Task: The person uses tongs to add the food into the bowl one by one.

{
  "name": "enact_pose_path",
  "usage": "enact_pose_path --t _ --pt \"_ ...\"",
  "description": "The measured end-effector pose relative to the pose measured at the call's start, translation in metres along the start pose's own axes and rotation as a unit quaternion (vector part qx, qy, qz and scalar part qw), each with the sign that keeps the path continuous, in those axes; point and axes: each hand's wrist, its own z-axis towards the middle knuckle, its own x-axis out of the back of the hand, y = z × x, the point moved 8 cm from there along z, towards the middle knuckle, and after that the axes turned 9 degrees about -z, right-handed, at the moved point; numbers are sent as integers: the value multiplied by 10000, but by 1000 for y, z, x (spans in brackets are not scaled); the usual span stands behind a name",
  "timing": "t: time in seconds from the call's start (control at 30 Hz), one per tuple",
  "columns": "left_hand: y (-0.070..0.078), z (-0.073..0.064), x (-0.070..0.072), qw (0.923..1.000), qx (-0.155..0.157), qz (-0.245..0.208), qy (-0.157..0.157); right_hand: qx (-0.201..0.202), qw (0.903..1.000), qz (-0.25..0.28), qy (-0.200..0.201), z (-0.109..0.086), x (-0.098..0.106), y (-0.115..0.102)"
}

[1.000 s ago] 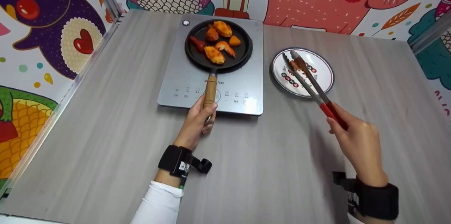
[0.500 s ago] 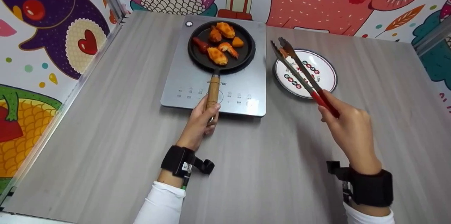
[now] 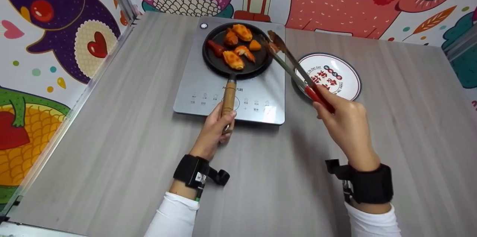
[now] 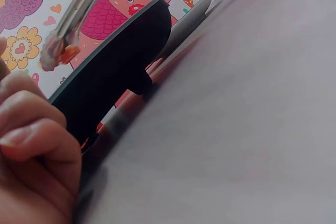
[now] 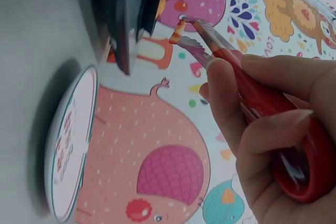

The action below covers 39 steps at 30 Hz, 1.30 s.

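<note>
My left hand (image 3: 216,129) grips the wooden handle (image 3: 229,97) of a black frying pan (image 3: 255,65). In the pan lie a shrimp (image 3: 245,53), wing-like golden pieces (image 3: 234,60), a dark red drumstick-like piece (image 3: 216,48) and an orange wedge (image 3: 255,45). My right hand (image 3: 346,125) holds red-handled metal tongs (image 3: 312,93), their tips at the pan's right edge. A small orange-and-white food piece (image 5: 177,31) is pinched between the tips; its kind is unclear. The left wrist view shows the tips and the piece (image 4: 68,53) above the pan's rim.
The pan sits on a silver induction cooker (image 3: 197,88). Right of it stands a white plate (image 3: 346,80) with red and black print, partly under the tongs. Cartoon-printed walls (image 3: 335,2) bound the grey table (image 3: 123,117) at the back and left.
My right hand has carried the tongs and the food piece leftward from over the plate to the pan's right edge. The left hand keeps its grip on the pan handle.
</note>
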Motion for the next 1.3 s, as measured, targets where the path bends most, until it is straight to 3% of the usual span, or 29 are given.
enact_pose_path --t 0.7,1.3 --pt "2 -1 0 10000 -32 7 -90 131 9971 466 -588 9 -30 -22" --pt "2 -1 -1 9999 -55 -25 -126 176 9946 697 -748 9 -38 -17"
